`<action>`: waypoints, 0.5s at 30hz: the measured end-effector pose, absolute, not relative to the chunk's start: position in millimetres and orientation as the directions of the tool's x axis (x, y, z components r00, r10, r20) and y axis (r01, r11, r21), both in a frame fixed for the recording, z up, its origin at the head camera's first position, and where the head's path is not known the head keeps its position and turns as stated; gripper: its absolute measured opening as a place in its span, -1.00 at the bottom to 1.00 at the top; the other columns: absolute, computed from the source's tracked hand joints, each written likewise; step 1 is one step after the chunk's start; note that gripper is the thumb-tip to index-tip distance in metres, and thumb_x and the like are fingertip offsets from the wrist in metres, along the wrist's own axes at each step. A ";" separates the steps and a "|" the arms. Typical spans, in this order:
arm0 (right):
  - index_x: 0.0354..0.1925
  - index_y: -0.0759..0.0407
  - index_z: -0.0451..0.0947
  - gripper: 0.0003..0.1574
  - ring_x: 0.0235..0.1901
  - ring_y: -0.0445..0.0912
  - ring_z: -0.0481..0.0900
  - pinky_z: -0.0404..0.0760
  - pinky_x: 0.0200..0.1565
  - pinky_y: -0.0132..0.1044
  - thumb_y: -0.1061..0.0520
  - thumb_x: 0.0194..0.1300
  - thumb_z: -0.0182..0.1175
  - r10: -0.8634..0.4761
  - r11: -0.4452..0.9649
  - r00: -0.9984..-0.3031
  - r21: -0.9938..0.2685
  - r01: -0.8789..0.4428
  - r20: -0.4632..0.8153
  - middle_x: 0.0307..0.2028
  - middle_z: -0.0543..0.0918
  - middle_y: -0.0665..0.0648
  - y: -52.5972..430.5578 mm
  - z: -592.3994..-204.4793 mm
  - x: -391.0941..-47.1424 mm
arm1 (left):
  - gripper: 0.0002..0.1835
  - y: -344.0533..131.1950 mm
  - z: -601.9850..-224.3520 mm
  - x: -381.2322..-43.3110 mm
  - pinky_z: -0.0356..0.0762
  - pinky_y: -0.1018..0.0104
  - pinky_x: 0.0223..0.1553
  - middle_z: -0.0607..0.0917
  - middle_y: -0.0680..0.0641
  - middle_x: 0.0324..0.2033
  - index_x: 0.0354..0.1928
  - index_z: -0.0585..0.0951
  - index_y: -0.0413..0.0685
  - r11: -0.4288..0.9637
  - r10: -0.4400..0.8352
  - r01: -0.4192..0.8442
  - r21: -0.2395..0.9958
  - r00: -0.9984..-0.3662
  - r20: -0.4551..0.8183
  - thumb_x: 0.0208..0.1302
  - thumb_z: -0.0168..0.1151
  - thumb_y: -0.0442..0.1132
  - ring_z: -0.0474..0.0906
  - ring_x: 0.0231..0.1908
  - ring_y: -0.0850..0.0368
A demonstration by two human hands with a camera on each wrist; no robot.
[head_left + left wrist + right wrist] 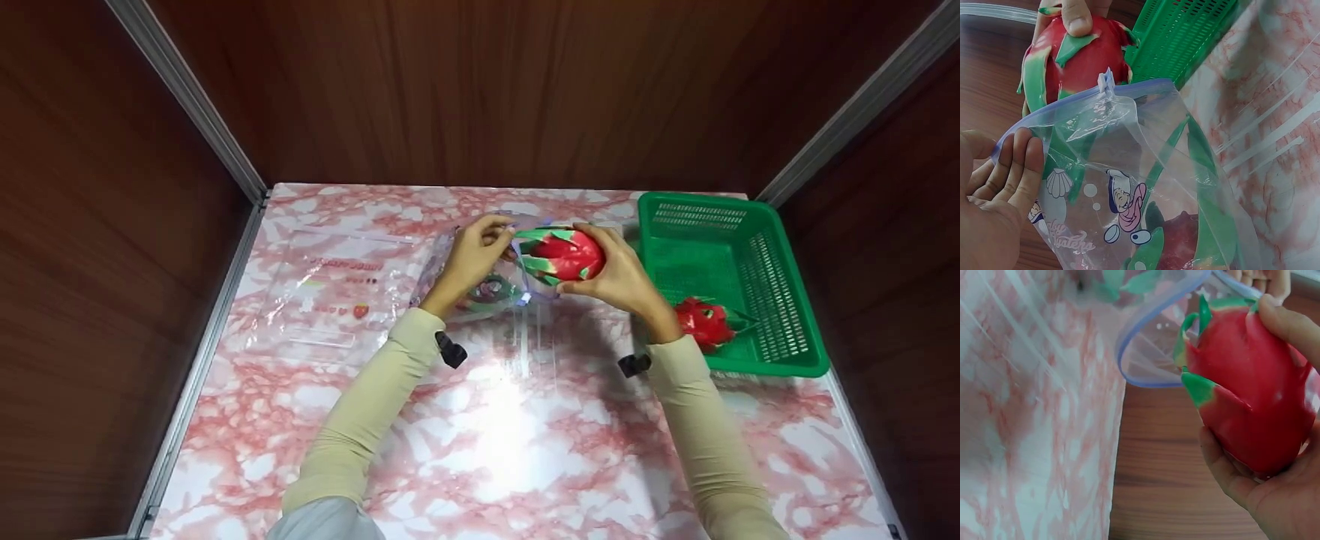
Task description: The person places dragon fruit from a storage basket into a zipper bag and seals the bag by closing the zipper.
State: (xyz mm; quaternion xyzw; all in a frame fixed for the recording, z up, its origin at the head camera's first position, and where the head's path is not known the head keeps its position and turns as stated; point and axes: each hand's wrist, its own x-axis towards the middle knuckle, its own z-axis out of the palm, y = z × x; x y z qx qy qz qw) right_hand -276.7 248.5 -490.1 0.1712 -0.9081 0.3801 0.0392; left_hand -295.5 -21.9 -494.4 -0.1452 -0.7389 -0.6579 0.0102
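Flat on the worktop (585, 457), left of the head view, lies a printed clear pouch (322, 292), well apart from the handwork. Near the centre, the left hand (472, 259) pinches the purple rim of a zip bag (1129, 152), probably to keep its mouth parted; a reddish fruit (1179, 242) shows through the film. Just right of centre, the right hand (619, 274) grips a dragon fruit (566, 255) around its rounded end, leaving the green tips aimed left at that rim. Far right, a green basket (690, 259) keeps another red fruit (703, 326) corralled, at its lower left.
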 end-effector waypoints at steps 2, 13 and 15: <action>0.53 0.06 0.37 0.32 0.31 0.25 0.50 0.58 0.36 0.31 -0.10 -0.11 0.77 -0.278 0.650 -0.939 -0.680 -0.339 0.203 0.33 0.51 0.33 246.8 -492.5 -278.0 | -0.70 -22.3 -494.2 -295.4 0.77 -0.23 -0.04 0.79 -0.21 -0.16 0.21 0.66 -0.23 0.098 0.200 0.232 0.968 -0.957 0.210 0.61 0.22 -0.21 0.80 -0.31 -0.02; 0.54 0.07 0.36 0.31 0.33 0.26 0.46 0.56 0.36 0.30 -0.11 -0.09 0.75 -0.253 0.656 -0.952 -0.692 -0.301 0.175 0.35 0.51 0.32 236.6 -499.1 -282.0 | -0.70 -23.0 -492.8 -295.4 0.79 -0.20 -0.07 0.78 -0.23 -0.18 0.20 0.66 -0.31 0.098 0.194 0.229 0.968 -0.959 0.207 0.59 0.22 -0.26 0.77 -0.36 0.06; 0.55 0.06 0.35 0.31 0.34 0.25 0.46 0.57 0.36 0.29 -0.13 -0.08 0.75 -0.248 0.648 -0.955 -0.704 -0.290 0.165 0.36 0.49 0.32 234.1 -499.7 -281.9 | -0.70 -23.0 -492.7 -295.4 0.80 -0.17 -0.08 0.78 -0.23 -0.19 0.19 0.66 -0.32 0.093 0.193 0.231 0.968 -0.958 0.211 0.59 0.23 -0.28 0.76 -0.38 0.11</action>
